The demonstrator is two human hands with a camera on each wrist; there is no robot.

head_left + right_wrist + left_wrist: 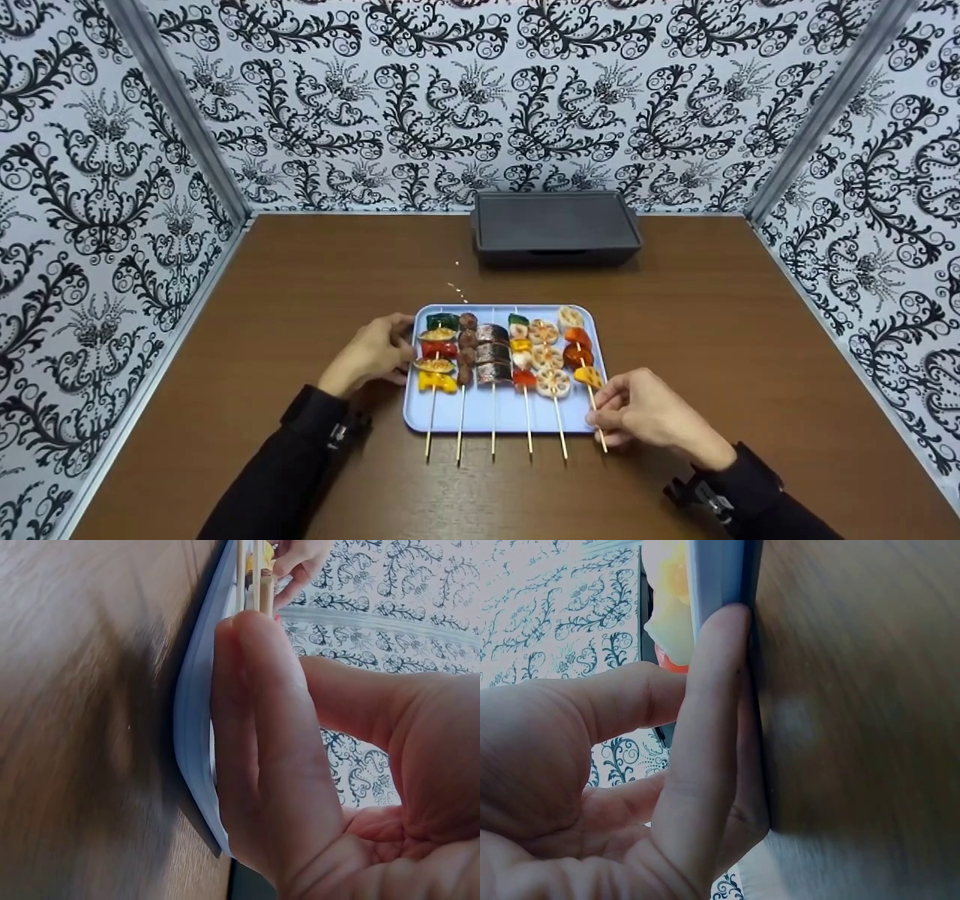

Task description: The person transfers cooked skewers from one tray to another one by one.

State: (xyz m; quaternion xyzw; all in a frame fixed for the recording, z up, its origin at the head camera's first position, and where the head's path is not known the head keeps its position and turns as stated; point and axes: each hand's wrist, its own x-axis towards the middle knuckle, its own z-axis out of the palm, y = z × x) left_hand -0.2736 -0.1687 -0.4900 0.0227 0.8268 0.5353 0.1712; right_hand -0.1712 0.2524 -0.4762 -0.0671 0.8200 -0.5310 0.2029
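A light blue tray (510, 420) lies on the brown table (300, 285) and carries several skewers (495, 352) of vegetables, meat and lotus root side by side, sticks pointing toward me. My left hand (375, 352) grips the tray's left edge (716, 570), a finger along the rim and the thumb toward the food (671, 607). My right hand (637, 412) holds the tray's near right corner (193, 727), fingers along the rim. The rightmost skewer's stick (600, 427) passes by its fingertips. The stick ends (251, 570) show above that finger.
A dark grey rectangular griddle pan (555, 225) stands at the table's back edge, behind the tray. Patterned black-and-white walls (90, 187) close the table in on the left, back and right. Bare wood lies between the tray and the pan.
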